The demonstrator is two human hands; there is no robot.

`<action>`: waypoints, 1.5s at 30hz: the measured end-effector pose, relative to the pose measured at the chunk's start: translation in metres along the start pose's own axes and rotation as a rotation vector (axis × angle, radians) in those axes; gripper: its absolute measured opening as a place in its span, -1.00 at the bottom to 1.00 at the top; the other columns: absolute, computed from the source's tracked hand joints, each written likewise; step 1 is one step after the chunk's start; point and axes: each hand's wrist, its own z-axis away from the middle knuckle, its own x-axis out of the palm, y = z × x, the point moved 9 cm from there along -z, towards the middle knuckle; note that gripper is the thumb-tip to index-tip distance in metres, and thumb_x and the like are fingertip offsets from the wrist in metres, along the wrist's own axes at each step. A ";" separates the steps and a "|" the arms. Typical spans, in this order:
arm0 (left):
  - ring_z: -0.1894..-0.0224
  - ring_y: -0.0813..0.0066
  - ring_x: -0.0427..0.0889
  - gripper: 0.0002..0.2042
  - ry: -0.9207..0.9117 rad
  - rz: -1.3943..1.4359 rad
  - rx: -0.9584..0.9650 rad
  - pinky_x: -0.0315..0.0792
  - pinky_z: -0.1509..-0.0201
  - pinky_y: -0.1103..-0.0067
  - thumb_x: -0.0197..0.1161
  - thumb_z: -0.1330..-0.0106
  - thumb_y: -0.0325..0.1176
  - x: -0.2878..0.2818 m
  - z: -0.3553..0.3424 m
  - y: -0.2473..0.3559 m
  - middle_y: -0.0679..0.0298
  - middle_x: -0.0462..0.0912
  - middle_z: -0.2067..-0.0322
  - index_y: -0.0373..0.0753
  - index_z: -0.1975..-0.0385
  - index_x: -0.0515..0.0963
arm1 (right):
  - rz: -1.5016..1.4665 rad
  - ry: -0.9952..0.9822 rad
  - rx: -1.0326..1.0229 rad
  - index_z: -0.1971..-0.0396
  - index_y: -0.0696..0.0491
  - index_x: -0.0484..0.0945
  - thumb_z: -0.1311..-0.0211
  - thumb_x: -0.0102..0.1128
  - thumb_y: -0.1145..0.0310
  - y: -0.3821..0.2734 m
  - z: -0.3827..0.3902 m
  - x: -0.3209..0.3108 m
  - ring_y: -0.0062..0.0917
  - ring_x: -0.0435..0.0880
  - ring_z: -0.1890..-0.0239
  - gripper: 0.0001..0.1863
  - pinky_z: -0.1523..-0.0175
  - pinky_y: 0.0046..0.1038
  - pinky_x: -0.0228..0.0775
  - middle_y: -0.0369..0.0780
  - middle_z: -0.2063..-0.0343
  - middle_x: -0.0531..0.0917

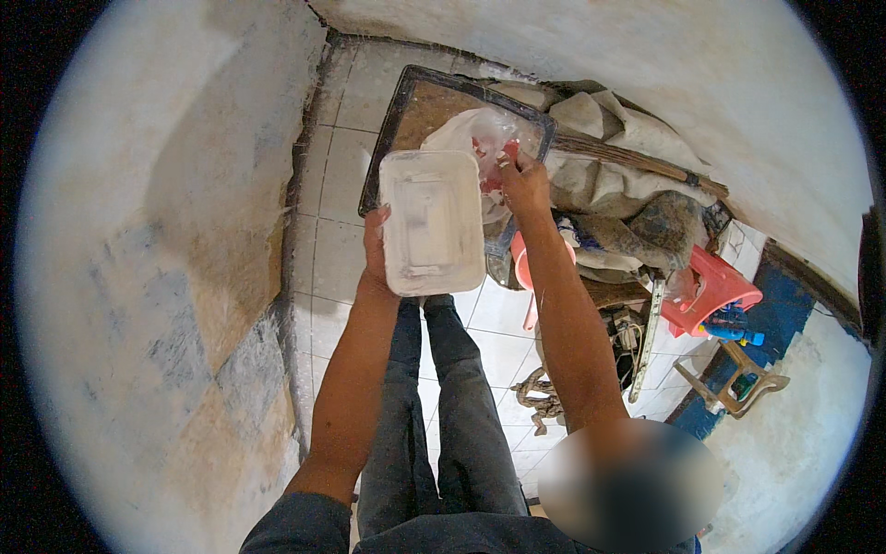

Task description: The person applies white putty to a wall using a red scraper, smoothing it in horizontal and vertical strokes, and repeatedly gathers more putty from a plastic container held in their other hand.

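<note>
My left hand (377, 242) grips the left side of a whitish rectangular plastic tub (434, 226), which is held up in front of me. White smears mark its surface. Just beyond the tub lies a crumpled, translucent white plastic bag (461, 127) with red patches. My right hand (524, 185) is closed at the bag's right side, its fingers pinching a red part there. The tub hides the near part of the bag, and whatever is inside the bag is hard to make out. Both rest over a dark-framed brown board (420, 106).
Rumpled pale sacks (591, 120) and a stick broom (637, 159) lie at the far right. A pink dipper (524, 263), a pink plastic stool (711, 291), a blue-capped bottle (738, 332) and a coping saw-like frame (738, 383) are to the right. Rope (540, 397) lies on the tiles. Walls stand close on the left and ahead.
</note>
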 end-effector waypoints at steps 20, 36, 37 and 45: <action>-0.03 0.14 0.46 -0.28 0.065 -0.064 0.095 0.39 -0.10 0.29 0.08 -0.07 0.09 -0.043 0.035 0.021 0.05 0.41 -0.03 -0.28 -0.17 0.21 | -0.500 -0.034 0.223 0.19 0.12 0.51 -0.19 0.02 0.40 0.044 0.036 -0.035 -0.69 0.51 0.52 -0.78 0.56 -0.62 0.25 -0.32 0.44 0.58; -0.06 0.18 0.46 -0.30 0.068 0.062 -0.088 0.40 -0.11 0.29 0.09 -0.17 0.09 -0.037 0.039 -0.021 0.07 0.40 -0.06 -0.29 -0.19 0.17 | -0.415 -0.040 0.247 0.17 0.22 0.50 -0.27 0.02 0.35 0.000 0.124 -0.047 -0.66 0.54 0.44 -0.74 0.37 -0.61 0.37 -0.29 0.41 0.60; -0.05 0.19 0.47 -0.31 0.070 0.067 -0.098 0.41 -0.10 0.29 0.09 -0.17 0.08 -0.036 0.039 -0.021 0.06 0.41 -0.06 -0.29 -0.18 0.18 | -0.356 -0.032 0.281 0.20 0.21 0.51 -0.27 0.00 0.35 -0.008 0.132 -0.041 -0.67 0.52 0.47 -0.75 0.40 -0.61 0.35 -0.30 0.44 0.60; 0.01 0.20 0.52 -0.33 0.001 0.087 -0.151 0.44 -0.07 0.36 0.13 -0.10 0.02 -0.037 0.038 -0.025 0.03 0.47 0.01 -0.33 -0.14 0.24 | 0.267 0.054 -0.262 0.30 0.23 0.48 -0.19 0.02 0.39 -0.092 0.150 0.004 -0.32 0.52 0.47 -0.79 0.30 -0.39 0.33 -0.03 0.52 0.56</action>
